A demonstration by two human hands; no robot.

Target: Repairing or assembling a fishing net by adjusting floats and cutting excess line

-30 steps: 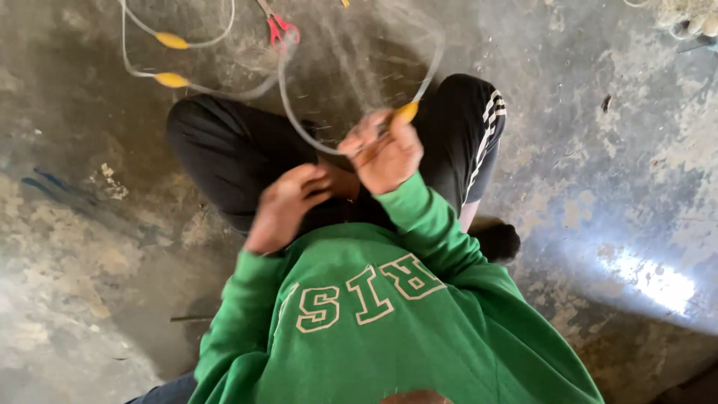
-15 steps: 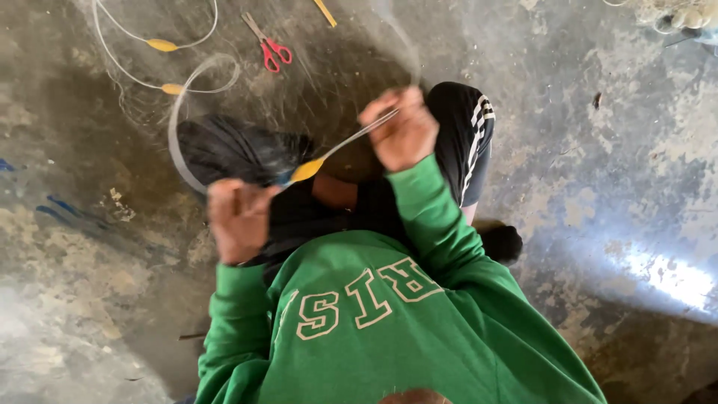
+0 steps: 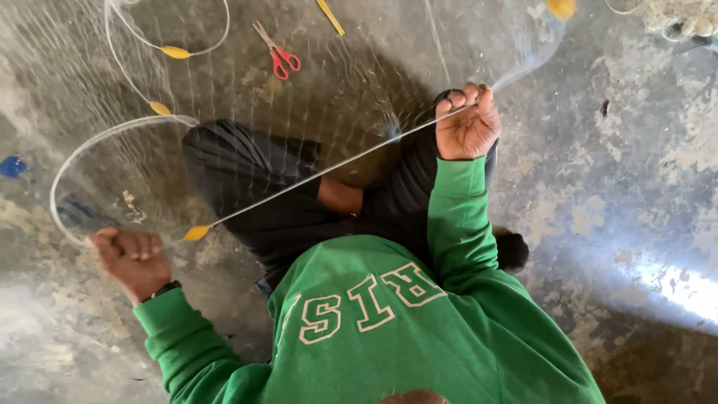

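I sit cross-legged on a concrete floor in a green sweatshirt and black trousers. My left hand (image 3: 129, 256) is out at the lower left, closed on a white net rope (image 3: 321, 173). My right hand (image 3: 467, 122) is raised at the upper right, gripping the same rope. The rope runs taut between both hands across my legs. A yellow float (image 3: 196, 233) sits on it just right of my left hand. Fine fishing net (image 3: 359, 67) spreads from the rope over the floor beyond my knees.
Red-handled scissors (image 3: 278, 54) lie on the floor at the top centre. More yellow floats (image 3: 176, 52) hang on a looping rope at the upper left. A yellow strip (image 3: 330, 16) lies at the top edge, and a blue scrap (image 3: 11, 166) at the far left.
My hands have drawn apart: the left went down and left, the right up and right. The rope went from slack loops by my chest to a taut line.
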